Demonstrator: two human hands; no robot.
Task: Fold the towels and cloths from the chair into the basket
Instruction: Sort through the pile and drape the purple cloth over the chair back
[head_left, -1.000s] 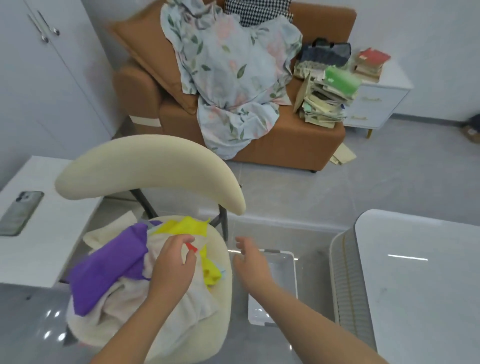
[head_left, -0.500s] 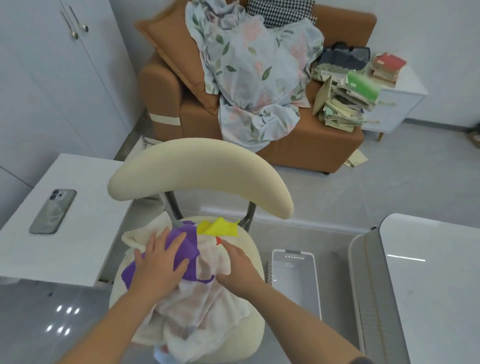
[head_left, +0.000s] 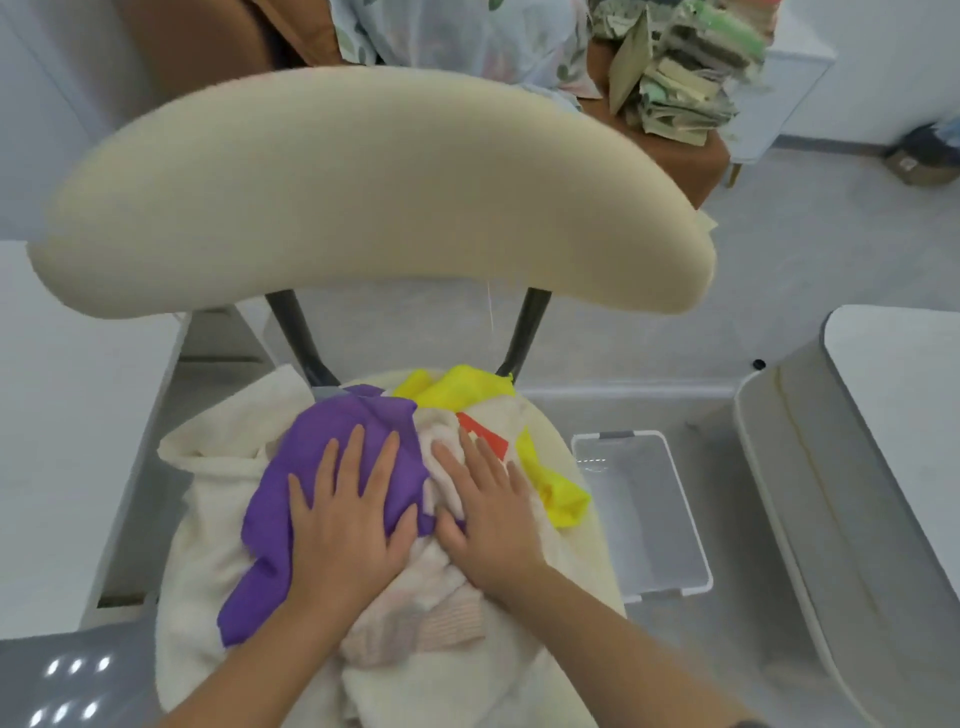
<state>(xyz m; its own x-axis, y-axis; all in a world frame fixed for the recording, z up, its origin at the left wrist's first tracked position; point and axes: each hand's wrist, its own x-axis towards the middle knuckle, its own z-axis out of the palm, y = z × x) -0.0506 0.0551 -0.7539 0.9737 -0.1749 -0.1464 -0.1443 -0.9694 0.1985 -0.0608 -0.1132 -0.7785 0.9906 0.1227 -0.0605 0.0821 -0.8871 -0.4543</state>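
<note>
Pressing left hand (head_left: 343, 525): I see fingers spread flat on purple cloth (head_left: 311, 467).
Right hand (head_left: 488, 514): spread flat on pale towel (head_left: 415, 618) (yellow cloth (head_left: 556, 493) just beside).
Pile: on chair (head_left: 363, 197) seat.
Basket (head_left: 618, 434): floor, right of chair.

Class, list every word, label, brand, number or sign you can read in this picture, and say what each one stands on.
No text can be read anywhere in this view.
Stack of papers: any print is too blurred to read.
Cardboard box at the far right: a pale label shows, too small and blurred to read.
Red patch on the cream towel: a plain shape, no letters visible.
</note>
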